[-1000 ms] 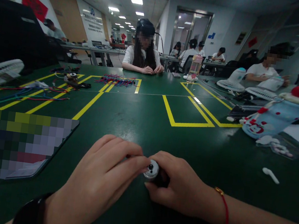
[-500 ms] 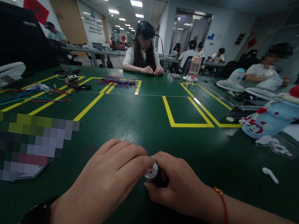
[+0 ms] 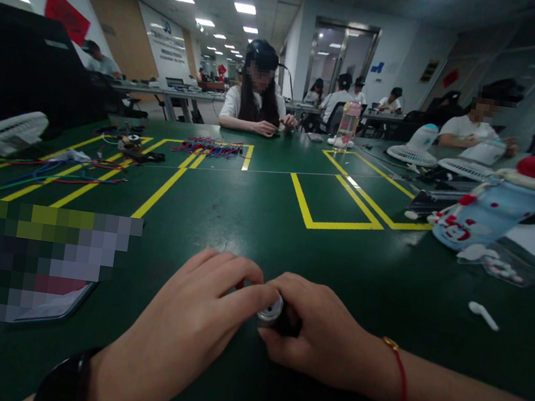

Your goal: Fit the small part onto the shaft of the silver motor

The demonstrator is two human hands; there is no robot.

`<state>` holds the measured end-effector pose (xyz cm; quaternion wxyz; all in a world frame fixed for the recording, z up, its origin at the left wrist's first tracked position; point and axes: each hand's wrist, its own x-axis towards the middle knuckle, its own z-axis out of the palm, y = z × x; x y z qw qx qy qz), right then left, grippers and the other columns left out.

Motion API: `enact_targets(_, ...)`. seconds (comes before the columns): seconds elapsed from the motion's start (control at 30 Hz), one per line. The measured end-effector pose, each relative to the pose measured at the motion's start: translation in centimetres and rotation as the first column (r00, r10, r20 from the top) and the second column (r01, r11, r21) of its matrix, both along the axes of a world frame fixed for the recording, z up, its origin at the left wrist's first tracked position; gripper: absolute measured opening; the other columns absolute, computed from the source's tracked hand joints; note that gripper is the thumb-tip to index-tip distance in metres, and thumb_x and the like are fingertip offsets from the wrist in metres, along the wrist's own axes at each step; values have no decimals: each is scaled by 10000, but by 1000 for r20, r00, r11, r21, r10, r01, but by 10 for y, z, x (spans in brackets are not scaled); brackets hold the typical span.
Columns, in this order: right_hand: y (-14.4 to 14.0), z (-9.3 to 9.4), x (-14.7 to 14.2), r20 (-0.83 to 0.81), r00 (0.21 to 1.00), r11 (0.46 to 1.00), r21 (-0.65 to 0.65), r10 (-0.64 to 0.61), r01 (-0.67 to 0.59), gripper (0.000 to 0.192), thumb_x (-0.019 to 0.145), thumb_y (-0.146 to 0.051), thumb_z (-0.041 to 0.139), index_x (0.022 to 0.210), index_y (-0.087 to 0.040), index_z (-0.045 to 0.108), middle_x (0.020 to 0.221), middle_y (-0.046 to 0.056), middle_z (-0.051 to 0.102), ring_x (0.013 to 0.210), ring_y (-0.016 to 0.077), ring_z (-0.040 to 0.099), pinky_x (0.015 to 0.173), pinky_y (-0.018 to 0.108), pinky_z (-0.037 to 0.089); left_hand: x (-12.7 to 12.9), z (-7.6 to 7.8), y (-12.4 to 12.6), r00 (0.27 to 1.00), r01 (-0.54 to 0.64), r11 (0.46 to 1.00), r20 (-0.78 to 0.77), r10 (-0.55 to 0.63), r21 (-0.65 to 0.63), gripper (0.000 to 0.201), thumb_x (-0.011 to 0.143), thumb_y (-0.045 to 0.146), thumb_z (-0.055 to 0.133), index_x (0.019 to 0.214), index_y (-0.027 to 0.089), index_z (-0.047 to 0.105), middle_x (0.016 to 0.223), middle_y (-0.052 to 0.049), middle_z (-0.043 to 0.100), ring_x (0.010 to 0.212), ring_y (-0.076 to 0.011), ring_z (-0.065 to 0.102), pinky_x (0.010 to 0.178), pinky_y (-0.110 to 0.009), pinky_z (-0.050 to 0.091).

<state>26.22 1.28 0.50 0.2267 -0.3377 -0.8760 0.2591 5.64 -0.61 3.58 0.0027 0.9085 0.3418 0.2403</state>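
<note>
My right hand [image 3: 313,325] is closed around a small dark cylinder with a round silver end [image 3: 271,309]. That end faces up and towards me, showing a small dark spot; most of the body is hidden in the fingers. From the left, my left hand [image 3: 206,311] arches over the table, its index finger reaching across to the silver rim and touching or nearly touching it. The middle finger is bent and apart from the index. My left thumb is out of sight. Both hands are low over the dark green table [image 3: 226,215].
A phone [image 3: 56,311], partly pixelated, lies left, beyond it loose wires [image 3: 64,170] and a wire bundle [image 3: 213,147]. At right are a white earbud [image 3: 484,315], a blue bottle [image 3: 483,209] and fans [image 3: 415,144]. A person [image 3: 255,103] sits opposite.
My left index finger has straightened and slid slightly right over the silver end, and a gap has opened between it and the middle finger. My right hand keeps its hold.
</note>
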Motion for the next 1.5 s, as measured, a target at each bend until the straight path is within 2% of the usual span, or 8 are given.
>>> enact_targets(0.27,1,0,0,-18,1000,1000,-7,-12,12,211,741,-222,648,929,-186,558,816,-18,549,650,116,463,557,239,331,-3,-2,0,999,17,1000,-28,-16,19,263,951,126,451,1165,226,566,1006,-47,635,836,-225,552,723,-379,387)
enact_targets(0.43,0,1,0,-29,1000,1000,-17,-7,7,210,739,-212,649,930,-193,564,830,-21,560,648,111,462,567,237,341,-10,-3,4,999,-19,999,-36,20,42,195,946,136,466,1102,200,564,988,-47,634,848,-228,555,741,-383,397)
enact_targets(0.63,-1,-1,0,-20,1000,1000,-21,-16,16,277,729,-204,658,996,-196,585,884,-12,583,694,121,487,600,244,363,-22,-12,9,977,-38,988,-204,69,150,186,939,106,441,1054,168,573,971,-67,624,813,-243,545,735,-407,406)
enact_targets(0.83,1,-1,0,-11,1000,1000,-23,-19,19,266,741,-212,648,1000,-195,587,891,-6,583,713,131,495,615,253,373,-24,-19,12,942,-44,991,-325,83,124,185,935,124,480,1084,181,574,978,-51,616,812,-239,545,751,-421,400)
enact_targets(0.97,0,0,1,-15,1000,999,-39,-14,14,277,736,-208,655,1005,-197,588,899,-5,586,717,131,499,618,252,373,-26,-23,13,924,-71,997,-374,82,42,194,932,139,506,1100,207,577,976,-34,612,826,-232,546,768,-420,404)
enact_targets(1.2,0,2,3,-27,1000,998,-58,-14,12,260,739,-190,643,994,-189,595,897,8,591,720,136,503,628,252,381,-30,-29,16,969,-150,973,-223,109,-176,203,952,137,430,1022,208,607,958,-41,594,842,-200,549,749,-342,446)
enact_targets(1.4,1,2,4,-34,999,998,-56,-6,4,269,742,-190,644,1007,-189,595,898,16,597,723,145,508,622,255,383,-31,-30,19,975,-151,971,-188,116,-186,199,947,149,444,1018,208,621,948,-48,603,829,-200,557,731,-338,463)
enact_targets(1.5,1,0,2,-29,1000,999,-38,-9,8,280,735,-199,653,1007,-189,589,903,16,596,718,143,506,616,254,378,-26,-26,15,983,-123,979,-154,98,-160,195,958,203,464,1103,222,593,994,-54,618,859,-216,565,751,-367,453)
